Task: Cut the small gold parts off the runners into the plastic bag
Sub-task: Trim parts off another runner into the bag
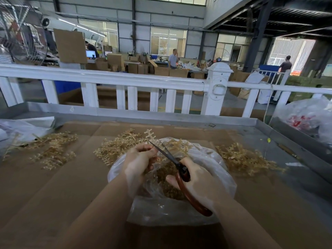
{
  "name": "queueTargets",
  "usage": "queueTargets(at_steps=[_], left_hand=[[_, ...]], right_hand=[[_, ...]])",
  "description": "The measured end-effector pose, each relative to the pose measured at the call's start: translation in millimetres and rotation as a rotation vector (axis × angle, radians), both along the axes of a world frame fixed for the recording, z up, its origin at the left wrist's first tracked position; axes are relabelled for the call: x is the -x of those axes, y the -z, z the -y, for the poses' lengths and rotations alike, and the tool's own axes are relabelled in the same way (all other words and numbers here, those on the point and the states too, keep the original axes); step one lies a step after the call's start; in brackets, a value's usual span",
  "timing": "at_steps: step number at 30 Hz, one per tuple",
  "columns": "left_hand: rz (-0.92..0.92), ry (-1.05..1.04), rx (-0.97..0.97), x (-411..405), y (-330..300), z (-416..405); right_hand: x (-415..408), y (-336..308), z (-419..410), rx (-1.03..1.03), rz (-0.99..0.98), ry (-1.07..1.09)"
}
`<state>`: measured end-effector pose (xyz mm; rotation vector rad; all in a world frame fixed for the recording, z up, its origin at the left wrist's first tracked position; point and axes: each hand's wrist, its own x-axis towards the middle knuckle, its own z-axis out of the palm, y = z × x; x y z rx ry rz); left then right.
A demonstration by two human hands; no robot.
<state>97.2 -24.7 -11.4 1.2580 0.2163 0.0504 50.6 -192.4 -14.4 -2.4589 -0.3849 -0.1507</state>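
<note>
Gold-coloured runner (149, 135) pinched upright in the left hand (139, 161), fingers curled round its lower stem, top cross-pieces poking up above the knuckles. Right hand (195, 180) wrapped round the red-brown handles of the scissors (177, 165), thumb along one handle loop; blades parted, tips pointing up and left, just beside the left fingertips and the runner's stem. Both hands held over the open mouth of the plastic bag (212, 159), clear and crumpled, lying on the counter (45, 186) nearest the body. Heap of small gold parts (168, 187) in the bag's bottom, seen through the film and between the wrists. Counter covered with flat brown cardboard sheets, grey metal rim at the far and right edges. Three loose piles of gold runners on the cardboard: left pile (52, 150) well apart from the bag, middle pile (116, 146) touching the bag's far left edge, right pile (242, 159) just beside the bag's right side. White fence (125, 81) beyond the counter, then a workshop floor with stacked cartons. Second plastic sack with red print (305, 119) at far right.
</note>
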Motion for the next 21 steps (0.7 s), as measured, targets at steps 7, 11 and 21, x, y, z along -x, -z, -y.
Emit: queueTargets(at_steps=[7, 11, 21], left_hand=[[-0.014, -0.014, 0.042, 0.7, 0.7, 0.9], [-0.003, -0.024, 0.047, 3.1, -0.3, 2.2], [0.008, -0.043, 0.105, 7.5, 0.0, 3.0]], right_hand=[[-1.2, 4.2, -0.5, 0.02, -0.013, 0.021], [-2.1, 5.0, -1.2, 0.008, -0.042, 0.004], [-1.7, 4.7, -1.0, -0.021, -0.07, -0.018]])
